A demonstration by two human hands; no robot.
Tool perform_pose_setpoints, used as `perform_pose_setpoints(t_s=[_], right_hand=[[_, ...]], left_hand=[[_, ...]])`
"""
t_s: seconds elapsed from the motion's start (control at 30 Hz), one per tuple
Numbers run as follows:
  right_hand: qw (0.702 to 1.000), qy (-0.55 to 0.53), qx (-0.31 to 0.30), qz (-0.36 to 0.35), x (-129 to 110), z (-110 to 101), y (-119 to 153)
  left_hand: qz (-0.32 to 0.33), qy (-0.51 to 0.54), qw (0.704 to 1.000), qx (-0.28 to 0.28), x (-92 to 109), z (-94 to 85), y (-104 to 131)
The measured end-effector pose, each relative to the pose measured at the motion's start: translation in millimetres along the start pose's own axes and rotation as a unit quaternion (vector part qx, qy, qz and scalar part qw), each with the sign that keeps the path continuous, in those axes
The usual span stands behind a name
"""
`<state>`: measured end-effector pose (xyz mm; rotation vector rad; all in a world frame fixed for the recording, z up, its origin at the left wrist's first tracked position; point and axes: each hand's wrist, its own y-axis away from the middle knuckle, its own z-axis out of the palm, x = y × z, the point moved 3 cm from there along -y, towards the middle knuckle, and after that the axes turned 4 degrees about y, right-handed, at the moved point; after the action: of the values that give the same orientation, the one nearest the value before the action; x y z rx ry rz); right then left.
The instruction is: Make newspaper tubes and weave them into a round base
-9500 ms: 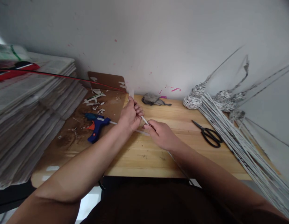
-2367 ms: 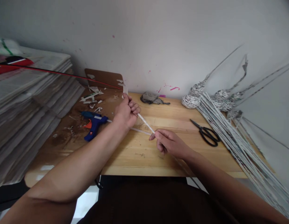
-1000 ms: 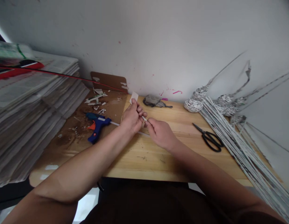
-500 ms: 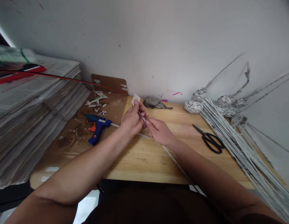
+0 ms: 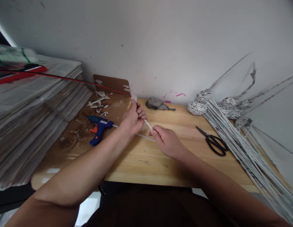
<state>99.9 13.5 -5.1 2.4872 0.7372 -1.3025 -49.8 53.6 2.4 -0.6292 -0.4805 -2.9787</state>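
Observation:
A thin white paper roll [image 5: 148, 124] runs between my two hands above the wooden table. My left hand [image 5: 134, 119] is closed around its far part, and a pale paper end [image 5: 134, 98] sticks up past the thumb. The fingers of my right hand [image 5: 164, 138] pinch the near end of the roll. Left of my left hand lies a blue glue gun [image 5: 100, 129] with an orange trigger, a white stick coming out of its back and passing under my left wrist.
On the left rises a tall newspaper stack [image 5: 58, 91]. Paper scraps [image 5: 98, 102] lie on a brown board [image 5: 73, 135]. A grey cloth [image 5: 157, 104] is by the wall. Black scissors [image 5: 215, 143], long paper sticks [image 5: 243, 148] and woven paper pieces [image 5: 198, 102] are on the right.
My hands have moved apart: the left one slightly left, the right one slightly right. More of the white roll shows between them, and the long strip under my right forearm no longer shows.

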Motion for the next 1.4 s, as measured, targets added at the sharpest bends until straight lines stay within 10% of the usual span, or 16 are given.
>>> perform_pose_setpoints(t_s=[0.2,0.43,0.63,0.9,1.2,1.4], right_hand=[[0.900,-0.368,-0.172,0.159,8,17,4],[0.956,-0.238,-0.087,0.148,16,7,22],[0.840,-0.451,-0.230,0.196,18,21,31],[0.960,-0.203,-0.091,0.169,24,4,34],[0.994,0.113,0.001,-0.006,-11,-7,-5],[0.995,0.098,-0.016,0.000,-6,-4,-14]], left_hand=[[-0.019,0.020,0.999,-0.019,2,3.6,4],[-0.005,0.028,1.000,-0.008,6,2.7,1],[-0.015,0.031,0.999,-0.013,6,4.6,4],[-0.004,0.010,1.000,0.007,3,1.1,2],[-0.019,0.003,1.000,0.005,-7,-0.9,6],[-0.007,-0.017,1.000,0.000,-9,-5.0,2]])
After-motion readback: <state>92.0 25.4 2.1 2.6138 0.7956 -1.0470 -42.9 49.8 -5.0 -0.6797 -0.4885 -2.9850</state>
